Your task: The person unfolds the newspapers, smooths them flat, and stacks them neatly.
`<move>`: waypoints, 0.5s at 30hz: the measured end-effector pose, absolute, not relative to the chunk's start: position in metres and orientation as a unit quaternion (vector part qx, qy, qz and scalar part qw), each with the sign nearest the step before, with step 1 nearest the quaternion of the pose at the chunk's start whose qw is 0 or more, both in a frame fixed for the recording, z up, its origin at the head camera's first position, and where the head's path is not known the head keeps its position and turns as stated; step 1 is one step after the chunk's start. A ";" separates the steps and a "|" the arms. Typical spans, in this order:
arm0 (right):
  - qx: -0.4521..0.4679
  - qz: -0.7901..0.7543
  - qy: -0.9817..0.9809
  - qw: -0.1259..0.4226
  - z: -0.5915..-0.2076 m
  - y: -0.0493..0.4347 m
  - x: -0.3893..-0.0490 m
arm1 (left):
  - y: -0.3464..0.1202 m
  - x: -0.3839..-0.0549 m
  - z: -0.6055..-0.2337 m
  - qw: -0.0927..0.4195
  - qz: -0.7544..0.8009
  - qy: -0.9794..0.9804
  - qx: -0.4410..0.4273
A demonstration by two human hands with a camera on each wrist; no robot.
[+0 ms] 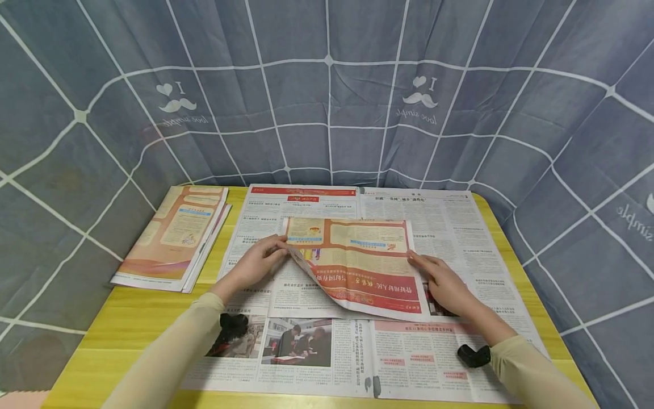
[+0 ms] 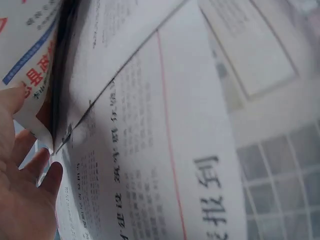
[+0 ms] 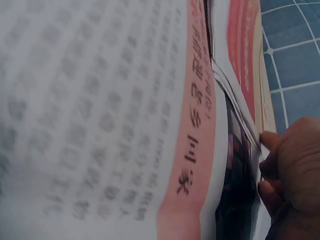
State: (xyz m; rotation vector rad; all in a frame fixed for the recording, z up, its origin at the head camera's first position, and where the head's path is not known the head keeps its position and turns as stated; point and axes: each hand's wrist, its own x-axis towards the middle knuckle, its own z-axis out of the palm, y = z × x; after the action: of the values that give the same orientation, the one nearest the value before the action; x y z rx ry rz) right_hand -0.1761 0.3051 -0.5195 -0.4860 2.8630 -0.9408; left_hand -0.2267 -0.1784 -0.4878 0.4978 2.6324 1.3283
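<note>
A folded newspaper (image 1: pixel 373 267) with orange and red printing lies across larger spread-out sheets, its near left edge curled up off the layer below. My left hand (image 1: pixel 260 261) pinches its left edge; in the left wrist view the thumb of that hand (image 2: pixel 30 170) lies on the printed face, with the fingers at the underside. At the opposite side, my right hand (image 1: pixel 444 281) holds the right edge. The right wrist view shows the bent fingers of this hand (image 3: pixel 292 170) at the paper's rim; its thumb is hard to make out.
Spread newspaper sheets (image 1: pixel 490 272) cover much of the yellow wood-grain table (image 1: pixel 122 329). To the left lies a stack of folded newspapers (image 1: pixel 174 238). A grey curtain with white grid lines (image 1: pixel 327 96) surrounds the table's back and sides. Both wrists wear small black devices (image 1: pixel 473 356).
</note>
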 end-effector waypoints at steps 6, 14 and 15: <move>-0.184 -0.340 0.922 0.029 -0.518 0.311 -0.181 | -0.174 -0.226 -0.484 0.075 0.490 0.862 0.106; -0.172 -0.403 0.898 -0.043 -0.511 0.302 -0.193 | -0.170 -0.233 -0.475 0.050 0.512 0.853 0.082; -0.169 -0.406 0.896 -0.065 -0.510 0.300 -0.195 | -0.169 -0.235 -0.474 0.045 0.518 0.851 0.079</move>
State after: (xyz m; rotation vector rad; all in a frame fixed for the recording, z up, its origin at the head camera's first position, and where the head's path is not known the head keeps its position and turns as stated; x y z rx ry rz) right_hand -0.1947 0.3003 -0.5096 -0.5531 2.9355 -1.3323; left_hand -0.2351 -0.1688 -0.4739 0.2398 2.5979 1.5812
